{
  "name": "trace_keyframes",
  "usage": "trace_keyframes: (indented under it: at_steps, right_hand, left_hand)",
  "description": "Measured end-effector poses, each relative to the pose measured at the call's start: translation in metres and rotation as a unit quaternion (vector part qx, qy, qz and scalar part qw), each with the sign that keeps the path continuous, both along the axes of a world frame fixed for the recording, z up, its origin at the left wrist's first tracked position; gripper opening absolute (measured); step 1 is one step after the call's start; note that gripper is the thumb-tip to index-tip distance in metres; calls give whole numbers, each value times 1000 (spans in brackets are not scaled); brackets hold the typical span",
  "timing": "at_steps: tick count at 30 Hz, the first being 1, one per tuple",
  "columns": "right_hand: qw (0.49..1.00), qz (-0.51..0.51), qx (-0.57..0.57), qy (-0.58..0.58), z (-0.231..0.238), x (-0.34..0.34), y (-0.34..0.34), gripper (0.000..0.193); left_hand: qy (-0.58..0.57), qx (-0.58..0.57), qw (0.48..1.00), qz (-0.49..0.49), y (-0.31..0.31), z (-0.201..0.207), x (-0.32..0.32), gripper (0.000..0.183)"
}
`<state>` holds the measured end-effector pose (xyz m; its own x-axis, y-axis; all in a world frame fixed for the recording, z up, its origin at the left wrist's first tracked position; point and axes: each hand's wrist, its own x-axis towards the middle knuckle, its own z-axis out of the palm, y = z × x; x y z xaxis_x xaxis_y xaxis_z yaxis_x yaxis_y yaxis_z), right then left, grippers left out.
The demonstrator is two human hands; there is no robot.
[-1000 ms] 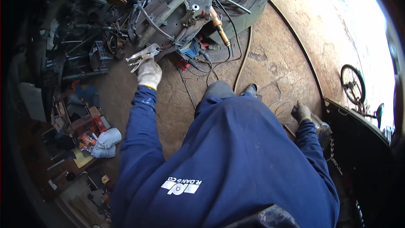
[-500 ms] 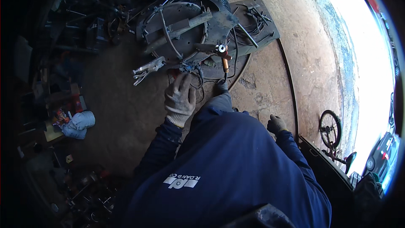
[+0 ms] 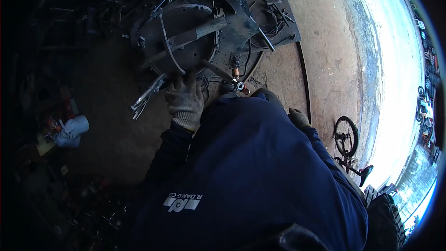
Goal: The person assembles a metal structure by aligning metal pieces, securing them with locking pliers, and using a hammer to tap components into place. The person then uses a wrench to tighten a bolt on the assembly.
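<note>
My left hand point(image 3: 184, 102), in a grey knit glove, reaches to the near edge of a round dark metal workpiece point(image 3: 190, 56). Its fingers are stretched forward and apart from the thumb; I see nothing held. Locking pliers point(image 3: 148, 95) jut from the edge just left of it. A curved metal rod point(image 3: 168, 46) and a flat metal bar point(image 3: 200, 32) lie across the workpiece. To the right of the hand is a tool with a shiny round end point(image 3: 239, 86) and a copper-coloured part. My right hand point(image 3: 298, 117), also gloved, hangs low at my right side, fingers curled, apparently around nothing.
A metal plate point(image 3: 283, 23) bearing coiled cable stands beyond the workpiece on the right. A bicycle point(image 3: 346, 137) is at the right, near the bright outdoor ground. Pale cloth point(image 3: 72, 130) and dim clutter lie to the left.
The view has shifted, and the workpiece now sits further left and higher. My left hand has come closer to its edge, fingers reaching forward. My right hand stays low at my side.
</note>
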<state>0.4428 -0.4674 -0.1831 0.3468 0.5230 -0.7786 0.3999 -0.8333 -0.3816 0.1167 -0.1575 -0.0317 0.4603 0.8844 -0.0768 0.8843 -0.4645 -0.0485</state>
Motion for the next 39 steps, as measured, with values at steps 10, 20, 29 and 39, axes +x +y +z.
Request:
trace_keyframes:
  at_steps: [10, 20, 29, 39]
  right_hand:
    - [857, -429, 3, 285, -61, 103, 66, 34]
    - [949, -165, 170, 207, -73, 211, 217, 38]
    - [824, 125, 521, 183, 118, 112, 365, 38]
    - [817, 356, 454, -20, 164, -8, 404, 55]
  left_hand:
    - [-124, 0, 992, 33, 2, -3, 13, 45]
    - [-74, 90, 992, 54, -51, -13, 16, 32]
    - [-372, 30, 767, 522, -123, -14, -69, 35]
    - [-362, -29, 912, 189, 70, -13, -190, 43]
